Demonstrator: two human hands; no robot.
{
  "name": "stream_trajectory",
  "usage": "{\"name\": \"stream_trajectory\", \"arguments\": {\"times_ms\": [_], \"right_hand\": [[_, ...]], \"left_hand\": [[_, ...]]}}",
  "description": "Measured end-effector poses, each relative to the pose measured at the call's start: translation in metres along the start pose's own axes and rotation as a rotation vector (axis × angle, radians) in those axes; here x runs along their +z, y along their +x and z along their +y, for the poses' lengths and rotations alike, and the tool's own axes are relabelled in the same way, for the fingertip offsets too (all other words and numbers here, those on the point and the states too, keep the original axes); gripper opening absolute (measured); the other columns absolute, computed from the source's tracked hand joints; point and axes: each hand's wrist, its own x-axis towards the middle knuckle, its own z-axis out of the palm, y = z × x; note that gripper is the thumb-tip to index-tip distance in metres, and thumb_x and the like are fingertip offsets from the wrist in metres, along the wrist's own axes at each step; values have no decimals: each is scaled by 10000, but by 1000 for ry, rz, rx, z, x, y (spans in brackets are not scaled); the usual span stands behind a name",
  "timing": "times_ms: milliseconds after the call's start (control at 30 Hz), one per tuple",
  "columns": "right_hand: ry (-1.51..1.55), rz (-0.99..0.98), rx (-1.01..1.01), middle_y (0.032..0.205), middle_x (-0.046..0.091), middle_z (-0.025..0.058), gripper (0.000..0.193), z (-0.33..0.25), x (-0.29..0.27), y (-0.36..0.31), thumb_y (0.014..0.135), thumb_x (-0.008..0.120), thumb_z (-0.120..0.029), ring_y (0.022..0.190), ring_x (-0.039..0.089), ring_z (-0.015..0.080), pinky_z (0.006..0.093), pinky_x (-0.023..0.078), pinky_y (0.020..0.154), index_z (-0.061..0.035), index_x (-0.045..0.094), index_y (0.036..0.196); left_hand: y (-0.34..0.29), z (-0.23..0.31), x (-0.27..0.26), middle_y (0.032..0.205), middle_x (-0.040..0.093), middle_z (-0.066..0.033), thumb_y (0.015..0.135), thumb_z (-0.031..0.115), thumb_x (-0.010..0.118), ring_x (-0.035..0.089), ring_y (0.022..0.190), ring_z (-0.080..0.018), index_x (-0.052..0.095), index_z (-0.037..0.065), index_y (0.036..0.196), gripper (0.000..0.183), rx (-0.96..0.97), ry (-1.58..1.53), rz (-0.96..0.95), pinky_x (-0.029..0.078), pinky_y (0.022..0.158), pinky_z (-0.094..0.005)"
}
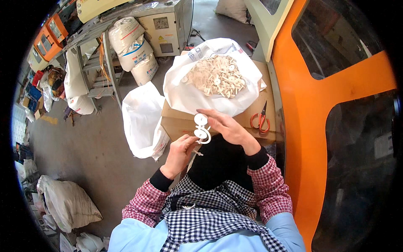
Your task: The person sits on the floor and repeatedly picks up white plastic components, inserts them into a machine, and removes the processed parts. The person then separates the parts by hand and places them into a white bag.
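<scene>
My left hand (180, 153) is closed, thumb and fingers pinching the lower end of a white plastic moulding (200, 120). The piece has two round discs, one above the other, joined by a curved runner. My right hand (228, 129) comes in from the other side, its fingers together at the upper disc's edge; its thumb is mostly hidden. Just beyond my hands, an opened white bag (174, 82) holds a heap of small cream-white disc-and-stem parts (218, 77). It rests on a cardboard box (178, 122). Red-handled scissors (261, 121) lie on the cardboard at the right.
A second open white bag (140, 119) stands on the floor left of the box. Close on my right rises an orange machine panel (302, 126) with dark windows. Stacked sacks (130, 46) lean by a metal step frame (98, 69); a large sack (69, 203) lies lower left.
</scene>
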Motion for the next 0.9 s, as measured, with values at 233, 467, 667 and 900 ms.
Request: {"name": "stream_trajectory", "arguments": {"times_ms": [233,467,667,900], "right_hand": [[238,-67,138,1102,590,104,294,-6,5,-29,919,519,-84,970,569,133,262,453,860,22,479,1190],[-116,146,-30,1123,607,146,187,-22,16,-52,836,600,-6,1045,577,181,304,467,862,1,501,994],[-620,465,-685,1059,585,119,352,-10,41,-75,635,772,-6,1017,583,325,364,516,805,-46,542,898],[-689,320,-701,1164,519,140,275,-8,52,-105,713,681,5,1110,527,324,358,498,885,-10,609,978]], "left_hand": [[-8,12,1,806,577,-133,788,4,601,597,737,-305,611,14,932,146,-6,80,-63,483,624,-355],[-13,8,0,802,568,-130,763,-22,611,588,711,-292,612,25,973,216,61,141,13,485,626,-344],[-22,23,16,866,582,-71,866,82,592,562,733,-156,523,3,1116,271,-155,-121,346,474,604,-260],[-32,34,32,955,606,-78,946,224,480,586,792,-122,509,32,1139,275,-641,-1576,-93,482,644,-235]]}}
